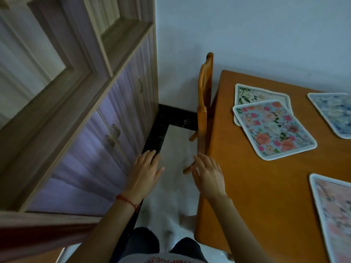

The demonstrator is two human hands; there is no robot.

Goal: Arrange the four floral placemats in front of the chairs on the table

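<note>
Both hands are empty, fingers spread — the left hand [145, 168] over the floor by the cabinet [79, 118], the right hand [208, 172] at the surface's [247, 186] left edge. Four floral placemats lie on it: a pink-rose mat [273, 130] overlapping a cream mat [260, 94], a blue mat [334, 112] far right, a peach mat [334, 211] near right.

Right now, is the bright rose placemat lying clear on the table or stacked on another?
Stacked. The rose placemat lies flat, its far corner overlapping the pale placemat beneath; both hands are off it.
</note>
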